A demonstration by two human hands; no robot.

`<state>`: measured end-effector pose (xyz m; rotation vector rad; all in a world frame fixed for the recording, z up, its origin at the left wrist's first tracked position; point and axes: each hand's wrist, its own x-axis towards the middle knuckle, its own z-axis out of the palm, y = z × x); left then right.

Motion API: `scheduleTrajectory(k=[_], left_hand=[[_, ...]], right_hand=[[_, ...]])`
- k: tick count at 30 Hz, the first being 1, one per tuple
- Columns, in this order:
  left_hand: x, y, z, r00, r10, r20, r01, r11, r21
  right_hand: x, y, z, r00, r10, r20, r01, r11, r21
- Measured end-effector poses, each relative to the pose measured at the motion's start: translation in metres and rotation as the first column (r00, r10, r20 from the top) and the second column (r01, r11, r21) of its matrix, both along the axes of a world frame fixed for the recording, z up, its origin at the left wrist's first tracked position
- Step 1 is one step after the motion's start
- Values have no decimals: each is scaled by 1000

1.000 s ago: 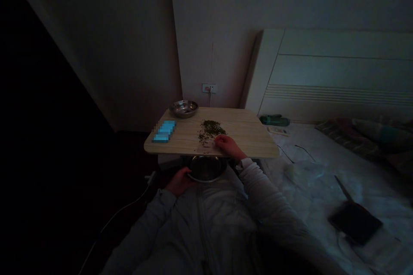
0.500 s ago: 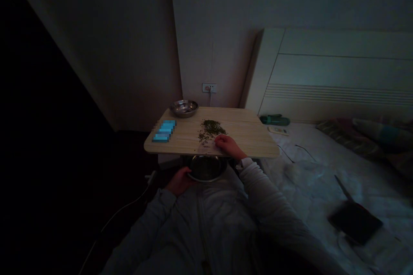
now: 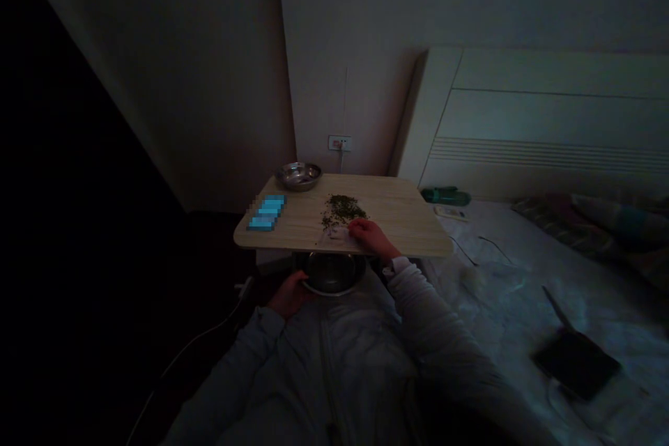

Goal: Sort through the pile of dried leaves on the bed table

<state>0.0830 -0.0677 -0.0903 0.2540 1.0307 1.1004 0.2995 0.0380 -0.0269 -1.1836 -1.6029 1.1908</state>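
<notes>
- The pale wood-grain bench [image 3: 402,212], a rectangular board with rounded corners, stands in front of the person and is the landmark here.
- The small dark-green granules [image 3: 345,209] lie in a loose, scattered patch on the middle of the bench, spreading towards its near edge.
- The right hand [image 3: 368,235] is over the near part of the bench, fingers drawn together, pinching the right side of a thin, pale, translucent piece [image 3: 337,234]; its exact kind is too dim to tell.
- The left hand [image 3: 291,294] is below the bench's near edge, grasping the left rim of a round, shiny metal bowl [image 3: 331,273], thumb at the rim.
- That bowl sits under the near edge of the bench, above the person's lap, its opening facing up; its contents are too dark to tell.
- A shallow, round, silver metal basin [image 3: 298,177] stands at the far left corner of the bench.
- A bright blue, pixelated rectangle [image 3: 266,213] lies at the left side of the bench, in front of the basin.
- To the right of the bench is a bed with a white sheet [image 3: 502,306], where a green translucent bottle [image 3: 446,196] and a pale oblong device [image 3: 450,213] lie near the bench.
</notes>
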Motion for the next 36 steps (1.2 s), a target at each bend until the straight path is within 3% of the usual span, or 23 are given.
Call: scheduleTrajectory(k=[7, 13, 31, 36], left_hand=[[0, -3, -1, 999, 42, -18, -41, 997, 60], [-3, -15, 4, 997, 59, -41, -53, 990, 127], [-10, -14, 1, 997, 65, -51, -61, 995, 76], [-4, -14, 2, 995, 47, -83, -36, 992, 124]], right_hand=[[-15, 8, -10, 999, -2, -38, 1, 1000, -30], [-20, 5, -17, 999, -15, 41, 14, 999, 32], [-14, -4, -9, 999, 48, 2, -48, 998, 37], [-7, 1, -6, 992, -76, -100, 78, 997, 18]])
